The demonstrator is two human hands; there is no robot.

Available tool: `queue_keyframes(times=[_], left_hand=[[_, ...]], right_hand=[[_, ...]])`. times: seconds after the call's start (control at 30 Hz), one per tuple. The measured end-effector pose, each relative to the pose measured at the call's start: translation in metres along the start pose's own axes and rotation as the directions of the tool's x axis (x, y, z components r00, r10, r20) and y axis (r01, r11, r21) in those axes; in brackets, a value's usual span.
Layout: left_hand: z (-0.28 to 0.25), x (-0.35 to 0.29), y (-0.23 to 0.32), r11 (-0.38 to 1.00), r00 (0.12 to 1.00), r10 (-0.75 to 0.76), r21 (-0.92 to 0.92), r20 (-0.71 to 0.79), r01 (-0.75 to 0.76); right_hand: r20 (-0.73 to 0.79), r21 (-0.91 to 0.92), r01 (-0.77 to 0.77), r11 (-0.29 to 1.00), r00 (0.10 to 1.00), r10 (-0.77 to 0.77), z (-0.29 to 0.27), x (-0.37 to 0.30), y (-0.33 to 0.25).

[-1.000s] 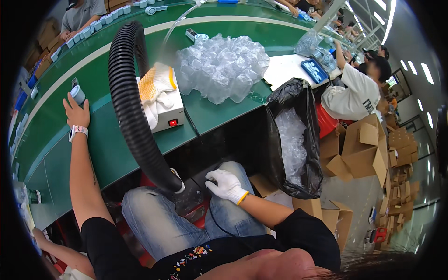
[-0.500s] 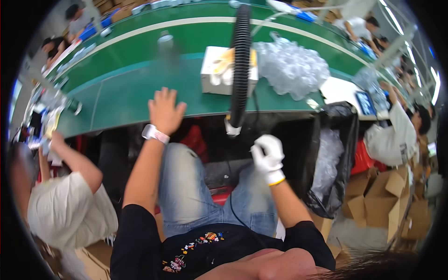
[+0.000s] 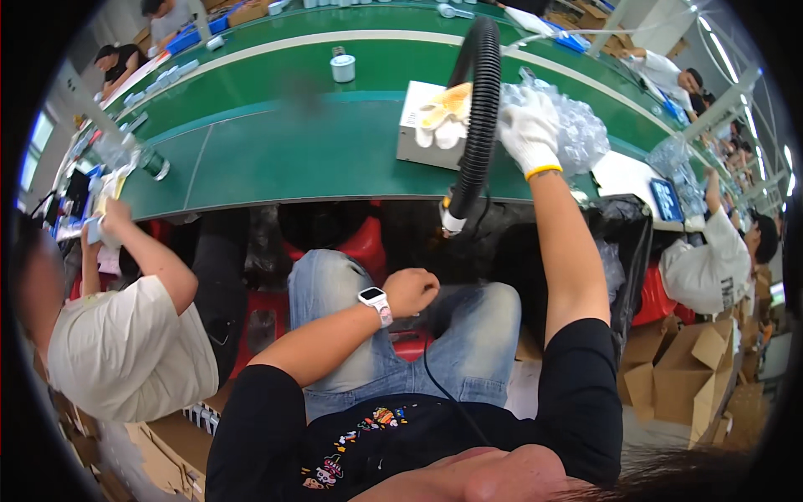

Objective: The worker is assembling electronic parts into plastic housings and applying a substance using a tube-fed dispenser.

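Observation:
My right hand (image 3: 531, 134), in a white knit glove with a yellow cuff, reaches over the bench onto the left side of a heap of clear plastic pieces (image 3: 583, 130). Its fingertips merge with the plastic, so their grip is hidden. Just left of this hand a black ribbed hose (image 3: 481, 109) arches down past the bench edge. My bare left hand (image 3: 414, 291), below a white watch, hovers over my lap with its fingers curled in; nothing shows in it. Left of the hose, yellow-and-white gloves (image 3: 446, 115) lie on a white box (image 3: 414, 144).
A pale blue cup-like part (image 3: 343, 69) stands on the green belt (image 3: 276, 75). A black bag (image 3: 631, 243) hangs at the bench's right, near open cardboard boxes (image 3: 686, 372). A co-worker (image 3: 125, 360) sits close on my left; another (image 3: 707, 263) sits to the right.
My right hand has risen from above my lap to the plastic heap. My left hand has left the bench edge, come back over my lap and curled. The hose now bends more.

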State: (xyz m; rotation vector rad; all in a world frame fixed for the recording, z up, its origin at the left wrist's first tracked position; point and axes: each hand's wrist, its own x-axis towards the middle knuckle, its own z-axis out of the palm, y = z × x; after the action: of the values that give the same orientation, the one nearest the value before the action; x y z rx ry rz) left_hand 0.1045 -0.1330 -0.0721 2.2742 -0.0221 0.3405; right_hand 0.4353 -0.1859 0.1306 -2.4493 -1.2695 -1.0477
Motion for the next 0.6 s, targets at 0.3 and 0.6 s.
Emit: queue_keyframes(times=[0.3, 0.6], left_hand=[[-0.01, 0.008, -0.021, 0.706, 0.873, -0.429, -0.516, 0.233, 0.485], [-0.01, 0.02, -0.021, -0.257, 0.836, -0.348, -0.9, 0.425, 0.351]], right_hand=[[-0.088, 0.668, -0.087, 0.739, 0.977, 0.194, -0.081, -0.07, -0.021], [0.453, 0.814, -0.516, 0.267, 0.852, 0.264, -0.065, -0.226, -0.18]])
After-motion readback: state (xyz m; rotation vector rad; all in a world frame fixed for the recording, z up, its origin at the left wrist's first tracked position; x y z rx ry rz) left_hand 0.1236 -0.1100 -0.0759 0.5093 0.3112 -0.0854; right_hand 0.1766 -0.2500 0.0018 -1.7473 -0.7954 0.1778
